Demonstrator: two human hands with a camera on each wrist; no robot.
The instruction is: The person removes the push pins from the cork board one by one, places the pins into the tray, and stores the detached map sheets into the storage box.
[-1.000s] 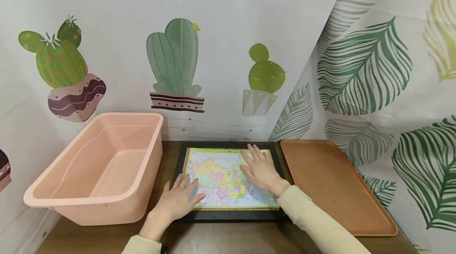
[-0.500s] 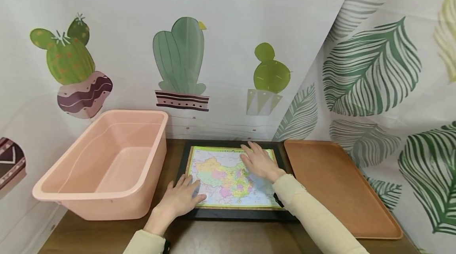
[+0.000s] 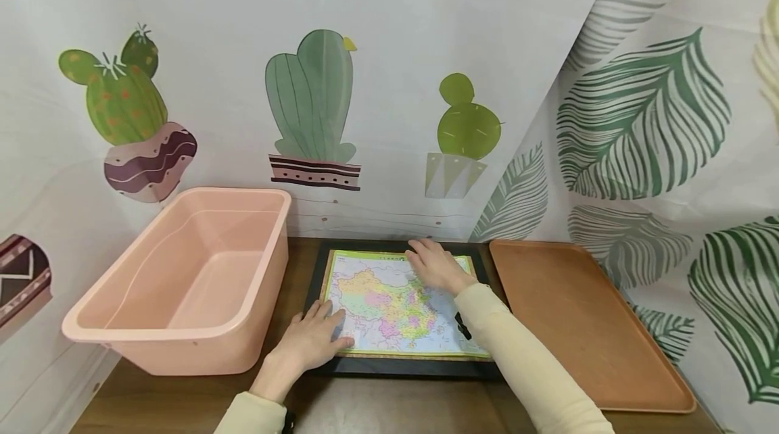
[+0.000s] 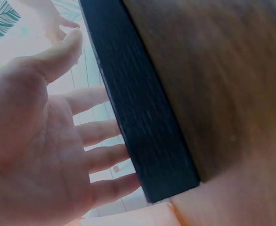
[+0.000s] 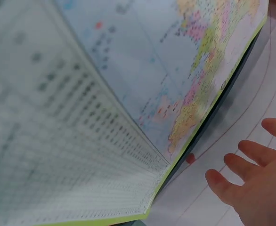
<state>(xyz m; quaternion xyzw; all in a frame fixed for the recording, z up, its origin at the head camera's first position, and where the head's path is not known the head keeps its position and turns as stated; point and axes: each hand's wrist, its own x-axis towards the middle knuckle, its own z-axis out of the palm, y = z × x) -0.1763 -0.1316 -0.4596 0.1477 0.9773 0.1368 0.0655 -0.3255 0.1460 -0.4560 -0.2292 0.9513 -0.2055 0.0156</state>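
A colourful paper map point(image 3: 377, 299) with a yellow-green border lies flat inside a black frame point(image 3: 414, 368) on the table. My left hand point(image 3: 313, 339) rests at the map's near left part, fingers spread and straight, thumb over the lower edge. In the left wrist view, the left hand's fingers point(image 4: 102, 157) lie beside the dark frame bar point(image 4: 138, 108). Over the map's far right part is my right hand point(image 3: 437, 266), fingertips by the top edge. The right wrist view has the right hand point(image 5: 260, 188) with loosely extended fingers and the map point(image 5: 142, 75) in close-up.
A pink plastic basin point(image 3: 237, 326) stands to the left of the frame. On the right lies a brown tray point(image 3: 566, 312). Behind them hangs a white curtain point(image 3: 389, 49) printed with cacti and leaves. The brown wooden table point(image 3: 395, 403) shows in front.
My right hand has slid left and away from me toward the map's top edge. The left hand stays nearly in place. The whole head view has shifted slightly.
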